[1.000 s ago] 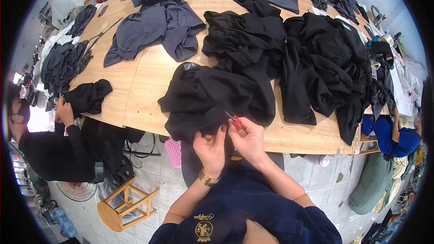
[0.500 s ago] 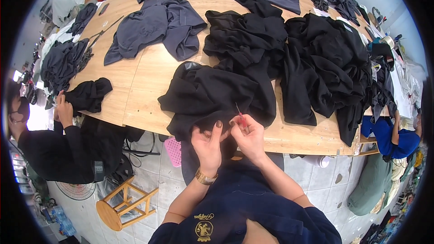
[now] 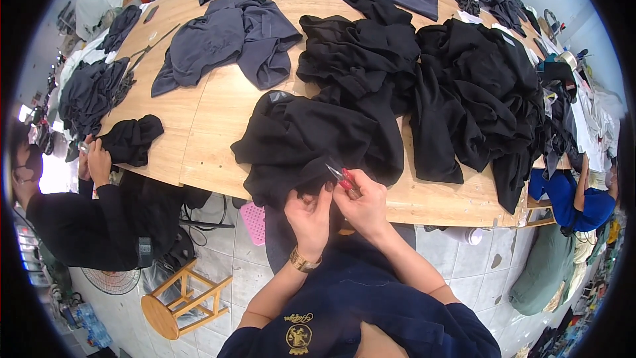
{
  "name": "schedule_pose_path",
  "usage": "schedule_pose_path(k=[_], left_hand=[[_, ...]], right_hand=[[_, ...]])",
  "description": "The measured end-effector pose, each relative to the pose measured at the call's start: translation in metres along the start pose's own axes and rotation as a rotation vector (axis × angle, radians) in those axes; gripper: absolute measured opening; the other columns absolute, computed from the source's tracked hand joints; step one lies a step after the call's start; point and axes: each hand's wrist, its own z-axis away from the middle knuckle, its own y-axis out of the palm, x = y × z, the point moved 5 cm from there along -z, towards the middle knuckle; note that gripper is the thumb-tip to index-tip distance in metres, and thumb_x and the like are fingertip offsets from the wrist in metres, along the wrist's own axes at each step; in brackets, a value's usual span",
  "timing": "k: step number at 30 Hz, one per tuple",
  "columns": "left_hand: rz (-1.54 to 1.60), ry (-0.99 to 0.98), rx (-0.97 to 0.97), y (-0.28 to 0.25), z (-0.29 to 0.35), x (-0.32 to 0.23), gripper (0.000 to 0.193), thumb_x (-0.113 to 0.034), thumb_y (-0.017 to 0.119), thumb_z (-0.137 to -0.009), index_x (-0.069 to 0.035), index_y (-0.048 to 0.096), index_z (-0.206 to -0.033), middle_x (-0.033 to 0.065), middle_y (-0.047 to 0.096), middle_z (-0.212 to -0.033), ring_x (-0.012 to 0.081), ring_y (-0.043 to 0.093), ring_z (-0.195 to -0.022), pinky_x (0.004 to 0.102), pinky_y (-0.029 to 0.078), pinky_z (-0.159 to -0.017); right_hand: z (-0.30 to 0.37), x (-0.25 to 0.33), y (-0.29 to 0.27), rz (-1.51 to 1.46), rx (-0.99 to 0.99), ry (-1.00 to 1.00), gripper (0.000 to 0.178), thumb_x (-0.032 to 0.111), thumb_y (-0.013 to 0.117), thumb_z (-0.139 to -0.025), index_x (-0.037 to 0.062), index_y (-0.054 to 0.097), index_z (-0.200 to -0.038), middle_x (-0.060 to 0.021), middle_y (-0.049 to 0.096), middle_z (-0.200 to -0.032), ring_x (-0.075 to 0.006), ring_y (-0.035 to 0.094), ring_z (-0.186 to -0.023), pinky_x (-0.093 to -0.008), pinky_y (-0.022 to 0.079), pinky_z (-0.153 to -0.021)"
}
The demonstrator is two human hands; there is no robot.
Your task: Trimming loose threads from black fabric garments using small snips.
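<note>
A black garment (image 3: 301,136) lies bunched on the table in front of me, its near edge hanging toward my lap. My left hand (image 3: 309,217) pinches that edge between thumb and fingers. In my right hand (image 3: 362,203) is a pair of red-handled thread snips (image 3: 345,180), gripped with the fingers wrapped round the handles. Their metal blades point up and left over the black cloth, close to my left fingertips. Whether a thread lies between the blades is too small to tell.
The wooden table (image 3: 215,113) carries heaps of black garments (image 3: 480,86) at the right and a dark grey garment (image 3: 218,40) further back. A co-worker (image 3: 79,219) handles black cloth at the left; another in blue (image 3: 576,199) sits at the right. A wooden stool (image 3: 162,315) stands lower left.
The snips have turned so that the blades now tilt left, toward my left fingers, and show apart. My left thumb and fingers have closed in more on the cloth edge.
</note>
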Motion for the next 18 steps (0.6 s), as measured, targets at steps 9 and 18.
schedule_pose_path(k=[9,18], left_hand=[[0.316,-0.161,-0.061,0.000,-0.006,0.005,0.029,-0.001,0.057,-0.087,-0.002,0.040,-0.110,0.0074,0.058,-0.095,0.0137,0.063,-0.076,0.0293,0.058,-0.067],[0.396,-0.237,-0.028,-0.005,-0.010,0.008,0.022,-0.005,0.056,-0.089,-0.003,0.042,-0.105,0.0097,0.061,-0.090,0.0180,0.065,-0.075,0.0299,0.057,-0.063]], right_hand=[[0.010,-0.031,0.016,-0.530,0.082,0.304,0.004,-0.002,0.058,-0.082,-0.0002,0.058,-0.086,0.0082,0.051,-0.072,0.0032,0.042,-0.059,-0.0119,0.031,-0.052],[0.010,-0.020,0.005,-0.244,0.157,-0.019,0.012,-0.002,0.062,-0.073,0.0002,0.059,-0.084,0.0003,0.054,-0.064,-0.0026,0.050,-0.054,-0.0174,0.038,-0.049]])
